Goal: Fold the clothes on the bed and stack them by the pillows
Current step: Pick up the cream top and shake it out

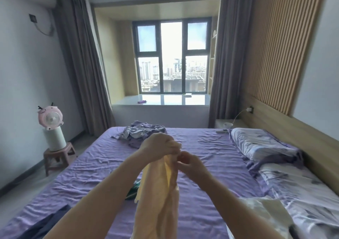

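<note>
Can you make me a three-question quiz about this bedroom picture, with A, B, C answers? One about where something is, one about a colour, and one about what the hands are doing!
1. Where is the heap of unfolded clothes?
A. at the bed's far edge near the window
B. on a pillow
C. on the stool

2. What colour is the bed sheet?
A. green
B. purple
C. red

3. What are the hands doing?
A. resting flat
B. pointing
C. holding up a yellow garment

Answers: 1 A, the heap lies below the window. 2 B, the sheet is purple. 3 C, the left hand and right hand grip the yellow garment top.
</note>
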Demonstrator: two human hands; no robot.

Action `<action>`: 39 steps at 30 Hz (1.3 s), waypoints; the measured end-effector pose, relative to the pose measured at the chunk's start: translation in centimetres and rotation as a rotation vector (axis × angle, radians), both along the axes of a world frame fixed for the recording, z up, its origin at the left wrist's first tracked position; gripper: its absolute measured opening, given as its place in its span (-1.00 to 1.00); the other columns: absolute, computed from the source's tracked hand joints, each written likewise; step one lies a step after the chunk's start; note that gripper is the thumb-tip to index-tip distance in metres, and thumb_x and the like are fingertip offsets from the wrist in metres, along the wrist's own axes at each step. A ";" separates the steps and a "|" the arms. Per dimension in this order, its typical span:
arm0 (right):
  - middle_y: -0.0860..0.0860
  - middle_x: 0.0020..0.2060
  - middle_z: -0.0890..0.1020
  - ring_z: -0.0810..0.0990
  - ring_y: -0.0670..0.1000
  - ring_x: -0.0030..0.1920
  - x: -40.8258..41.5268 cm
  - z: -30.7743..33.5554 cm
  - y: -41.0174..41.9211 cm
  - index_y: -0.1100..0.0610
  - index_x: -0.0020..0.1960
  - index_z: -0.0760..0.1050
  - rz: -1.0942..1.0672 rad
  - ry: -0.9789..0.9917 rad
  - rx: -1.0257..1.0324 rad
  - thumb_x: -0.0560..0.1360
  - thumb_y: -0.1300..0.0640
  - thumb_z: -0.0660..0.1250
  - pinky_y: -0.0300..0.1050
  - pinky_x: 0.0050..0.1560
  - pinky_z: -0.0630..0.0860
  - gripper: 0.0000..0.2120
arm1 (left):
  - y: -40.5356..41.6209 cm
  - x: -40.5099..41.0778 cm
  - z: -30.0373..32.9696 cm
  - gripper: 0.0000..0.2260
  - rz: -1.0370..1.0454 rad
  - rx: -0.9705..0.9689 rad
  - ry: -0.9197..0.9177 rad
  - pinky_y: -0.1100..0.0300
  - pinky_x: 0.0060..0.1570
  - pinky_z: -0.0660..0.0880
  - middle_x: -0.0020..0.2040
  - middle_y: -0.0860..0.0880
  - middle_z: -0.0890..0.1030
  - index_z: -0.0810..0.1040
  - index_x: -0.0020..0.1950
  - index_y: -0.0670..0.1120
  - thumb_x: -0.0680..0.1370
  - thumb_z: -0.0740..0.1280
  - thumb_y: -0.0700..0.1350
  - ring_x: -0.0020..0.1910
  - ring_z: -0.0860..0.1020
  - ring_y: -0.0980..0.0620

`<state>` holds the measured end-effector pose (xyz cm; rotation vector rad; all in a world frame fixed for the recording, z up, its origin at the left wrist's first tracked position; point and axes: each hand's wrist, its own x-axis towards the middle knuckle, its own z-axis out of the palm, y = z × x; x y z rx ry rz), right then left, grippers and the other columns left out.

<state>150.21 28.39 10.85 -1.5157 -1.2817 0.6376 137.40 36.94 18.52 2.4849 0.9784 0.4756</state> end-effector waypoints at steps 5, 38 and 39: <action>-0.07 -0.30 0.58 0.54 -0.14 -0.28 -0.9 -2.7 -0.7 -0.01 -0.21 0.50 0.038 -0.103 -0.107 0.40 0.24 0.36 -0.24 -0.19 0.47 -0.84 | 0.5 -0.5 1.6 -0.63 0.044 0.039 -0.381 0.29 -0.37 0.23 -0.43 0.03 0.32 0.36 -0.41 -0.15 0.41 0.49 -0.06 -0.40 0.27 0.10; 0.10 -0.21 0.62 0.54 0.01 -0.18 -0.8 7.1 0.1 0.19 -0.06 0.64 -0.178 -0.337 -0.165 0.43 0.16 0.36 -0.15 -0.17 0.49 -0.85 | -0.6 -2.7 -4.6 -0.80 0.142 -0.086 -0.518 0.41 -0.48 0.28 -0.49 0.14 0.45 0.51 -0.35 -0.11 0.41 0.45 -0.09 -0.50 0.36 0.27; 0.12 -0.26 0.58 0.52 0.00 -0.24 -1.0 7.1 -0.3 0.25 -0.06 0.64 -0.140 -0.215 -0.185 0.42 0.22 0.34 -0.16 -0.24 0.51 -0.83 | -0.7 -2.6 -4.8 -0.80 0.137 -0.107 -0.526 0.39 -0.48 0.27 -0.47 0.12 0.43 0.52 -0.32 -0.15 0.42 0.44 -0.09 -0.50 0.33 0.25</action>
